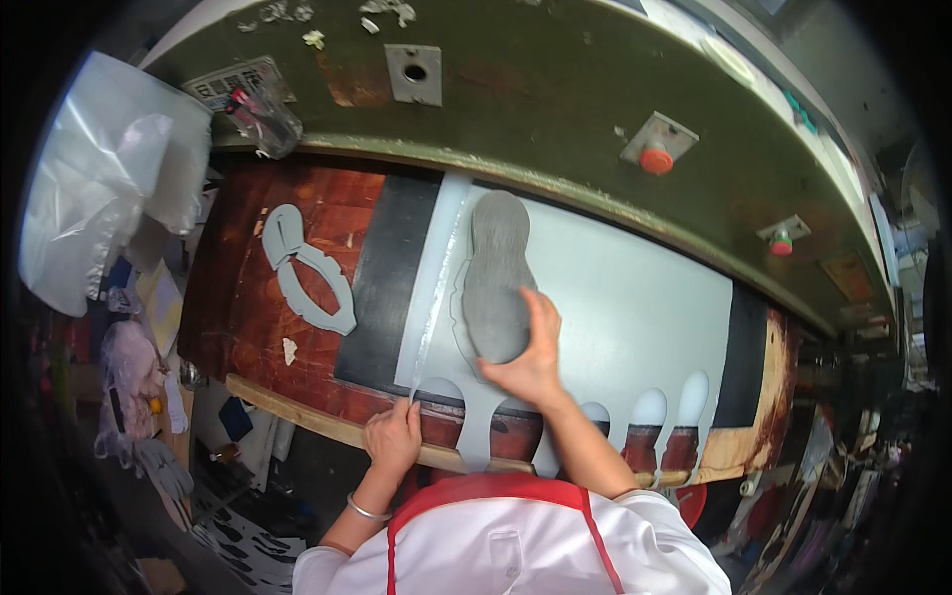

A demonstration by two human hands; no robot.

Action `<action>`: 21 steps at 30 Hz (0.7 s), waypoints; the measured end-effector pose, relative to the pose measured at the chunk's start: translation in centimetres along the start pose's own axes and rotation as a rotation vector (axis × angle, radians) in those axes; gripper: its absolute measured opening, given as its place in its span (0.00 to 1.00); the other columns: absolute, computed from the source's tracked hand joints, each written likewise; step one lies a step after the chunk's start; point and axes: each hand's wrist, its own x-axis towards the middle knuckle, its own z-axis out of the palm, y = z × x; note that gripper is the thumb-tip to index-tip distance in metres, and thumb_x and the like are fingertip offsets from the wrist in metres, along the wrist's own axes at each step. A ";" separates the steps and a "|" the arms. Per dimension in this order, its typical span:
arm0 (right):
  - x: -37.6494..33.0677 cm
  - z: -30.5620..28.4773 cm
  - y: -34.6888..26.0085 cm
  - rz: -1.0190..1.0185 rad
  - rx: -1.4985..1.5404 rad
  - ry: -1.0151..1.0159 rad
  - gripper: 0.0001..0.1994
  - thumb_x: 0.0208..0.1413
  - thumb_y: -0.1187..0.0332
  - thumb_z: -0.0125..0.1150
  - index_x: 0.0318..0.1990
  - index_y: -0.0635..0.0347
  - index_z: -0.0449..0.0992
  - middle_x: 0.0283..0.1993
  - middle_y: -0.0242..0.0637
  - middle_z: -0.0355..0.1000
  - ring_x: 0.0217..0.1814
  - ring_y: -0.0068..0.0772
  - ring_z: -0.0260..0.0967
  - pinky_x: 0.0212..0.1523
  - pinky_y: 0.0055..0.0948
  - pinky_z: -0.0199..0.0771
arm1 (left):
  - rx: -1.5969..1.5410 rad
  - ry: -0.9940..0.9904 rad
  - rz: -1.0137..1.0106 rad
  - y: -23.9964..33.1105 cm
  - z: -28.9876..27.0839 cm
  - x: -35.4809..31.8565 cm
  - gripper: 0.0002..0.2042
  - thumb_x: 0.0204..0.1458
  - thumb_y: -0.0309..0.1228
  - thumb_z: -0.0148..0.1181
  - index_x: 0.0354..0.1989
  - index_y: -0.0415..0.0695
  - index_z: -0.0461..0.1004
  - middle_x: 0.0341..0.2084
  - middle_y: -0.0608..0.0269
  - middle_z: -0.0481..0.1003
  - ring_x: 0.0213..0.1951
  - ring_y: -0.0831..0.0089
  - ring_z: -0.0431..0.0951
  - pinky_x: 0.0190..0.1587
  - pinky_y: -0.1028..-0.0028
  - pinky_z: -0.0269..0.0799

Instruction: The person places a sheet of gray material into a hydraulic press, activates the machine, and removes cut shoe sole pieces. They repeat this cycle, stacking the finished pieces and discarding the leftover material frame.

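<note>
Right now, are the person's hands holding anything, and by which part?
The right hand presses on the lower end of the grey sole-shaped piece; the left hand grips the white sheet at its near edge.

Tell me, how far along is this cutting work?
Several sole-shaped holes already line the grey sheet's near edge. The right hand rests on a sole-shaped cutter; the left hand holds the sheet edge. Most of the sheet is uncut.
</note>
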 end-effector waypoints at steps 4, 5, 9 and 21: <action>-1.6 -5.6 0.6 0.167 0.488 -0.037 0.53 0.23 0.69 0.75 0.65 0.55 0.54 0.63 0.49 0.52 0.65 0.48 0.51 0.65 0.40 0.53 | -0.076 0.002 0.056 -0.7 0.1 -1.1 0.08 0.55 0.33 0.54 0.28 0.42 0.71 0.16 0.50 0.72 0.20 0.50 0.73 0.26 0.57 0.67; -2.3 -6.1 0.9 0.126 0.324 0.002 0.53 0.23 0.70 0.75 0.65 0.55 0.54 0.63 0.50 0.52 0.65 0.50 0.50 0.65 0.40 0.53 | -0.072 0.020 0.062 -0.8 0.2 -1.2 0.09 0.55 0.34 0.54 0.28 0.42 0.70 0.15 0.51 0.72 0.20 0.51 0.73 0.26 0.58 0.67; -3.3 -5.5 3.1 0.014 -0.144 0.087 0.53 0.23 0.69 0.76 0.64 0.57 0.54 0.63 0.56 0.48 0.66 0.57 0.46 0.64 0.47 0.53 | -0.081 0.014 0.079 -0.8 0.5 -0.9 0.09 0.55 0.34 0.55 0.26 0.43 0.70 0.14 0.54 0.72 0.19 0.54 0.73 0.25 0.61 0.67; 7.8 -18.8 8.1 0.159 -0.076 0.717 0.40 0.56 0.61 0.58 0.70 0.62 0.41 0.68 0.54 0.48 0.67 0.49 0.52 0.65 0.41 0.53 | -0.099 -0.028 -0.009 3.6 -1.8 8.5 0.11 0.57 0.34 0.53 0.24 0.42 0.69 0.12 0.51 0.69 0.17 0.51 0.72 0.21 0.57 0.64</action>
